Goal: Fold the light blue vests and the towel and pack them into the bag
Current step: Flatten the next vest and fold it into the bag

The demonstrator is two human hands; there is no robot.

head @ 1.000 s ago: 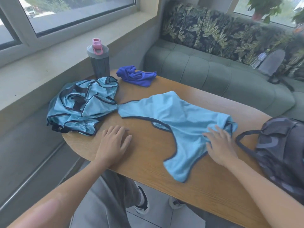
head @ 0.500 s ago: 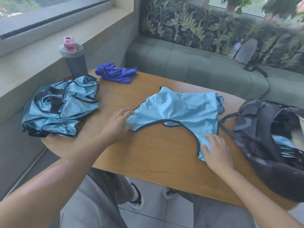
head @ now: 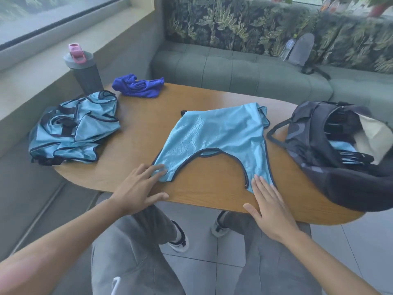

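Room: window corner, green sofa [head: 244, 71] with leaf-print back, oval wooden table [head: 212, 179] in front of it.

Item, spread vest [head: 214, 135]: light blue, dark-trimmed, flat at table centre, both straps toward the person.
Item, left hand [head: 138, 188]: fingers straight, tips pressing the left strap end, holding nothing.
Item, right hand [head: 270, 207]: flat, fingers together, tips on the right strap end, nothing grasped.
Item, vest pile [head: 74, 128]: more light blue vests, crumpled, at the table's left edge.
Item, towel [head: 138, 86]: dark blue, bunched, far side, near a grey bottle [head: 85, 69].
Item, bag [head: 340, 150]: dark, open, on the table's right end; light blue cloth shows inside.

Step in hand, as I judge it: smoothing this vest before its first fold. Next move would need both strap ends pinched and carried over the body evenly; the slick fabric may slide.
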